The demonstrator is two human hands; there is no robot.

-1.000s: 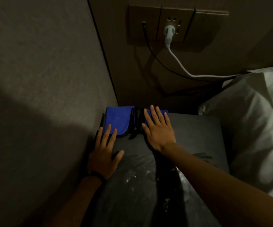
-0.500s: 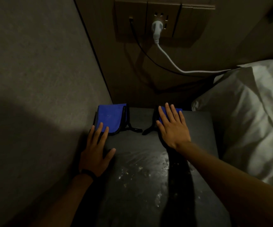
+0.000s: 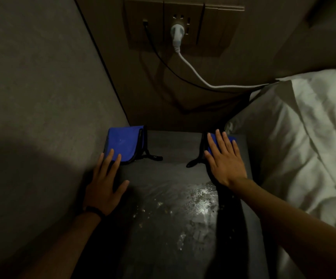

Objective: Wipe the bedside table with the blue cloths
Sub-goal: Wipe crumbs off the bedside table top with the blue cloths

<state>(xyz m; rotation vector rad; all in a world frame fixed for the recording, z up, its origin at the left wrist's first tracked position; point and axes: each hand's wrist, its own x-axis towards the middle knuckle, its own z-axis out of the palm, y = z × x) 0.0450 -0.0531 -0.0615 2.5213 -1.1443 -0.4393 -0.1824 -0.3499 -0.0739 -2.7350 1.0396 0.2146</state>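
Note:
Two blue cloths with black edging lie at the back of the dark bedside table [image 3: 173, 162]. The left cloth [image 3: 125, 142] sits against the wall in the far left corner; my left hand [image 3: 105, 184] lies flat with only its fingertips on the cloth's near edge. At the far right corner, the right cloth [image 3: 232, 139] is mostly hidden under my right hand [image 3: 224, 160], which presses flat on it with fingers spread. Wet streaks and crumbs [image 3: 199, 200] glint on the tabletop nearer to me.
A grey wall [image 3: 42, 87] bounds the table on the left. Behind it is a panel with a socket, a white plug [image 3: 176, 35] and cables running right. A white pillow and bedding [image 3: 304, 137] press against the table's right edge.
My right hand has slid its cloth from the middle rightward to the far right corner. The left hand and its cloth have stayed put.

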